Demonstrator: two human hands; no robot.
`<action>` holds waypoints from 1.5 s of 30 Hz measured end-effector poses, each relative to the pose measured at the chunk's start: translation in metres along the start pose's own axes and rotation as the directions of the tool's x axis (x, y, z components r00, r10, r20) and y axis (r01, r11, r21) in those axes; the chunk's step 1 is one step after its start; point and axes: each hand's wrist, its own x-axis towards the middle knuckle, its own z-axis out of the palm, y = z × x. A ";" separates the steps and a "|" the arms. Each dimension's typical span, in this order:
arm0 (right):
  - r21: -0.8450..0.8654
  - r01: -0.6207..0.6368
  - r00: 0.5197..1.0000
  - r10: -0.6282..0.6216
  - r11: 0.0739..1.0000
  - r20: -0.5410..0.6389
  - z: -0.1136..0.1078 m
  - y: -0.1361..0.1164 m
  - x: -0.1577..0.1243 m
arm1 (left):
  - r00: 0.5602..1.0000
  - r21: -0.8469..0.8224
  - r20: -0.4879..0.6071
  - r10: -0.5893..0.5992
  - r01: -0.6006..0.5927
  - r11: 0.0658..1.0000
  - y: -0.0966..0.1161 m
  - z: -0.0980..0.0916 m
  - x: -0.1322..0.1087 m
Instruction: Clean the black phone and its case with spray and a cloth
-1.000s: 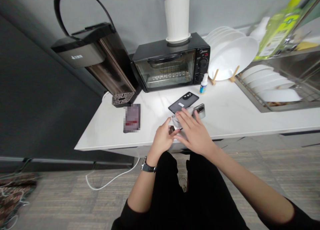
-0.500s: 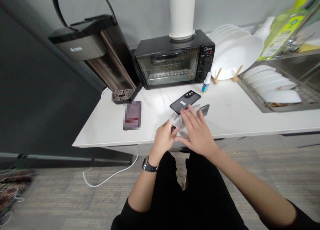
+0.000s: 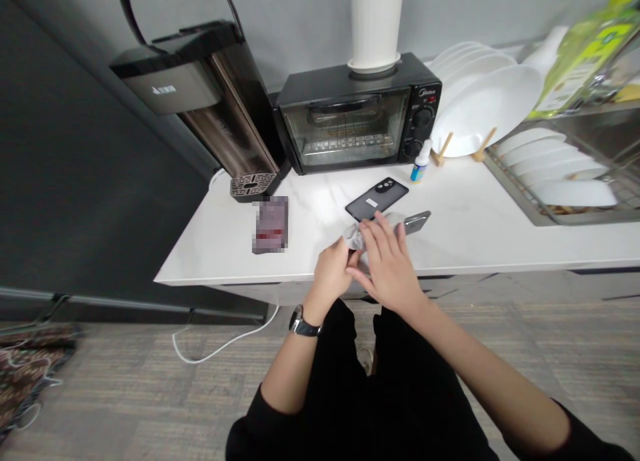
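Over the counter's front edge, my left hand (image 3: 333, 269) is closed around the near end of a phone (image 3: 418, 222), whose grey far end sticks out to the right. A light grey cloth (image 3: 353, 237) lies bunched over the phone. My right hand (image 3: 391, 266) presses the cloth against it with its fingers; the phone's middle is hidden beneath. Just behind my hands a dark translucent phone case (image 3: 387, 195) with camera cut-outs and a white label lies flat. A small white spray bottle (image 3: 421, 162) with a blue label stands behind it.
A black toaster oven (image 3: 350, 131) carries a white pot (image 3: 376, 27). At left stand a water dispenser (image 3: 225, 114) and a blurred-out flat item (image 3: 271, 226). White plates (image 3: 493, 104) on wooden pegs and a sink (image 3: 537, 214) with dishes are at right.
The whole view has shifted slightly, moving the counter items right and a little up. My right hand and the cloth have moved slightly along the phone, baring more of its far end.
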 end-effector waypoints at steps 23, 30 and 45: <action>-0.038 -0.225 0.968 0.219 0.974 -0.121 -0.013 0.058 0.003 | 0.999 0.025 -0.032 0.004 -0.003 1.000 0.005 -0.005 -0.005; 0.051 0.089 0.991 -0.094 0.995 0.098 -0.002 -0.015 0.001 | 1.000 0.144 -0.020 -0.018 0.021 0.989 -0.007 0.004 -0.001; 0.089 0.128 0.983 -0.138 0.988 0.118 -0.004 -0.014 0.004 | 1.000 0.163 0.006 -0.021 0.020 0.986 -0.010 0.004 -0.001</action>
